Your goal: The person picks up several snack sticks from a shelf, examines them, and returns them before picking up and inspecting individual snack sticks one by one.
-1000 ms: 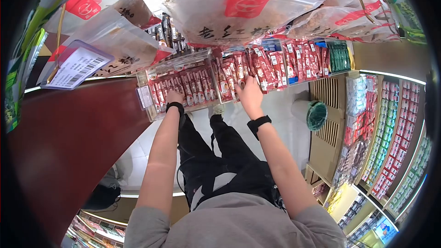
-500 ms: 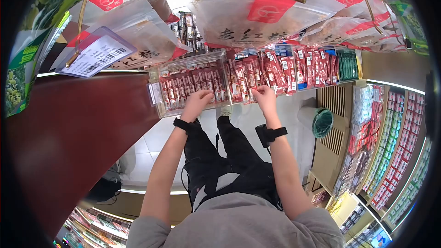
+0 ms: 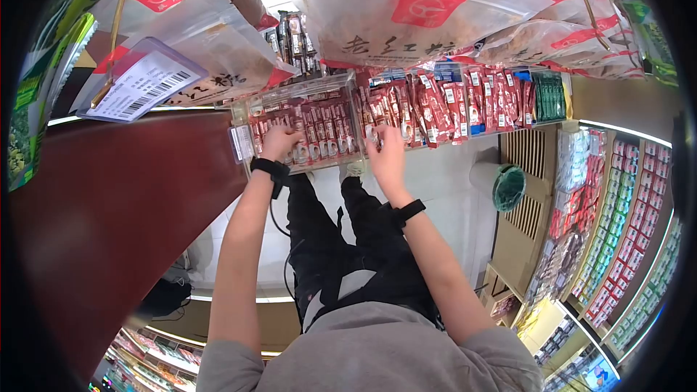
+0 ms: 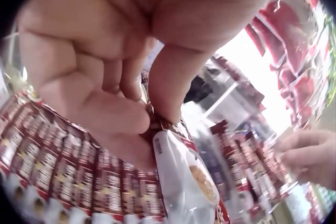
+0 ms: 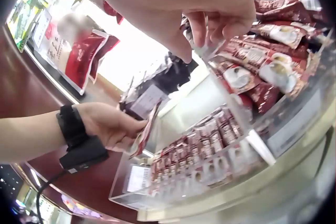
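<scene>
My left hand (image 3: 282, 143) is over the clear bin at the left. Its thumb and fingers pinch a red-and-white sachet (image 4: 184, 174) by its top end, and in the right wrist view this sachet (image 5: 146, 132) stands above the others. Below it, a row of upright red sachets (image 3: 323, 131) fills the bin's front. My right hand (image 3: 386, 156) hovers at the clear divider (image 5: 233, 98) between the two bins, fingers loosely bent with nothing seen between them. Close beside those fingers, looser red sachets (image 5: 262, 58) lie heaped in the second bin.
Large hanging bags (image 3: 406, 22) on metal hooks crowd the space above the bins. A price tag (image 3: 141, 80) hangs at the left over a dark red surface (image 3: 131, 196). Green packets (image 3: 549, 98) stand at the row's right end. A green-lined waste bin (image 3: 508, 187) is on the floor.
The left hand went from the left bin toward its front right, then back left over it, now with a sachet. The right hand drew back from the second bin, then shifted left to the divider.
</scene>
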{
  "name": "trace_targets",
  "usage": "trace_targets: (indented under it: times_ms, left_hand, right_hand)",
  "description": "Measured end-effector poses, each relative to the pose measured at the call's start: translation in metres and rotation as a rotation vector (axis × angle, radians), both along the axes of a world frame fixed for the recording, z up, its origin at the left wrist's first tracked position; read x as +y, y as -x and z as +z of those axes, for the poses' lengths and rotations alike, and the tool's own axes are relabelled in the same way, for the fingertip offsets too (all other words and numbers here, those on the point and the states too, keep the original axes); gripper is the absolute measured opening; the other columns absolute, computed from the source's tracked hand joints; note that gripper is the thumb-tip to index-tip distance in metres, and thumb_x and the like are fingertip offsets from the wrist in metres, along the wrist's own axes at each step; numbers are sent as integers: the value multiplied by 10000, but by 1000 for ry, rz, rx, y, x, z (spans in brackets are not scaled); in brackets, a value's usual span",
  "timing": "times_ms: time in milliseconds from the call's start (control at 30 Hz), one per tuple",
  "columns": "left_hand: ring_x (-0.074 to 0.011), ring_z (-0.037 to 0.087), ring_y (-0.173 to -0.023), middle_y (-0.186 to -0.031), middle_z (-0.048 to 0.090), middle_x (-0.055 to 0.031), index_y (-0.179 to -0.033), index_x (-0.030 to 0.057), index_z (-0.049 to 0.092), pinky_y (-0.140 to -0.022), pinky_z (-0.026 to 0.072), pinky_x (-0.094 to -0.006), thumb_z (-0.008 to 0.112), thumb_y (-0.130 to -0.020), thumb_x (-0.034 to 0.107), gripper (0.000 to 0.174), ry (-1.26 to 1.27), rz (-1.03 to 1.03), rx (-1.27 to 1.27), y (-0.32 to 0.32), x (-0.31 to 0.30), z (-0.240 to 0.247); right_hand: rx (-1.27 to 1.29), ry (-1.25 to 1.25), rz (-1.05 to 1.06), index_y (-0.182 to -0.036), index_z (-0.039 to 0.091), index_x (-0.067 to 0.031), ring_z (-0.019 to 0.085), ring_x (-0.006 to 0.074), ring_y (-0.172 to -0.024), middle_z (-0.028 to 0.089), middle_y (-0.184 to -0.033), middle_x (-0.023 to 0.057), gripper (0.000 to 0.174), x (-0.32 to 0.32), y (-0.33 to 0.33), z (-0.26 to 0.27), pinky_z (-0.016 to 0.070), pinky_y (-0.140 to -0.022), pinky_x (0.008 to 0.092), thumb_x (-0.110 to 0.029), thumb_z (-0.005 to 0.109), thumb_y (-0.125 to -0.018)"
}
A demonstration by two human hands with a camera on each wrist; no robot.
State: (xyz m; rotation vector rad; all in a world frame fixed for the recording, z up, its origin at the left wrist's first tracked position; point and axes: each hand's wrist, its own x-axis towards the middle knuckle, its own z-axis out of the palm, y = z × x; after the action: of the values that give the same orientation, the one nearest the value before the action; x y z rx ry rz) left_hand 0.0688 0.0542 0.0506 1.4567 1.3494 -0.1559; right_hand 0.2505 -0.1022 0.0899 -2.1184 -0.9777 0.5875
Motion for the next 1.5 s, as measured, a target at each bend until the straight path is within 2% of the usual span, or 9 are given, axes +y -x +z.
trace_targets:
  times_ms: [67, 267, 400, 533, 1000, 1167, 1267, 1333, 1500]
  left_hand:
    - [-193, 571, -520, -557, 578, -105, -692, 1, 627, -512, 450, -323, 617, -672, 251, 251, -31, -72, 89, 25, 14, -57]
    - [-159, 599, -564, -574, 591, -94, -641, 7, 615, -516, 467, -290, 617, -688, 233, 231, -448, -562, 438, 24, 15, -115]
    - [-228, 608, -707, -642, 614, -103, -636, 35, 639, -672, 476, -327, 569, -672, 368, 342, -81, -309, 402, 14, 10, -110]
    - [-155, 578, -493, -567, 600, -78, -612, 37, 621, -570, 476, -309, 545, -704, 361, 346, -150, -487, 448, 7, 5, -105]
    - [-168, 598, -492, -554, 591, -115, -609, -26, 604, -450, 466, -284, 679, -642, 228, 267, -168, -84, 448, 11, 1, -115]
    - [-178, 595, -519, -603, 604, -116, -640, -22, 610, -495, 466, -280, 675, -658, 255, 285, -199, -201, 433, 10, 1, -91]
    - [-201, 600, -704, -756, 625, -111, -766, -18, 615, -589, 470, -294, 652, -684, 321, 351, -272, -98, 102, -7, -5, -35]
    - [-108, 565, -687, -774, 601, -49, -870, -12, 593, -602, 443, -235, 583, -770, 204, 239, 124, 150, -340, -21, -15, -4]
    - [-69, 499, -593, -738, 575, -22, -885, -13, 578, -508, 411, -226, 577, -781, 177, 216, 144, 147, -473, -25, -33, 43]
  right_hand:
    - [-369, 143, -56, -974, 461, -44, 462, 285, -872, 460, -912, 120, 377, -3, -13, -1, 405, -671, 360, -155, 642, -661]
    - [-369, 313, -2, -1009, 423, -38, 443, 306, -925, 419, -985, 129, 452, -11, -23, -21, 427, -719, 382, -166, 659, -646]
    - [-332, 324, -19, -998, 422, -34, 443, 305, -930, 420, -977, 131, 446, -10, -24, -28, 440, -730, 389, -164, 660, -644]
    - [-370, 325, -25, -962, 423, -22, 454, 318, -903, 428, -951, 143, 396, -5, -23, -22, 435, -709, 389, -133, 643, -652]
    - [-233, 344, -102, -770, 504, -22, 550, 343, -703, 569, -753, 130, 210, -11, -39, -22, 435, -604, 402, -141, 640, -663]
    - [413, 183, -251, -772, 542, -6, 572, 163, -613, 587, -651, 84, 149, -9, -43, -6, 442, -547, 285, -99, 635, -703]
    - [749, 55, -115, -809, 541, 17, 537, 86, -620, 583, -681, 56, 165, -5, -33, -13, 429, -544, 232, -83, 636, -717]
    - [797, 37, -74, -837, 534, 35, 535, 91, -625, 586, -720, 60, 172, 2, -16, -16, 432, -552, 226, -66, 619, -727]
    - [751, 50, 104, -918, 540, 23, 566, 130, -642, 593, -750, 90, 220, 21, 38, -4, 451, -580, 262, -79, 600, -733]
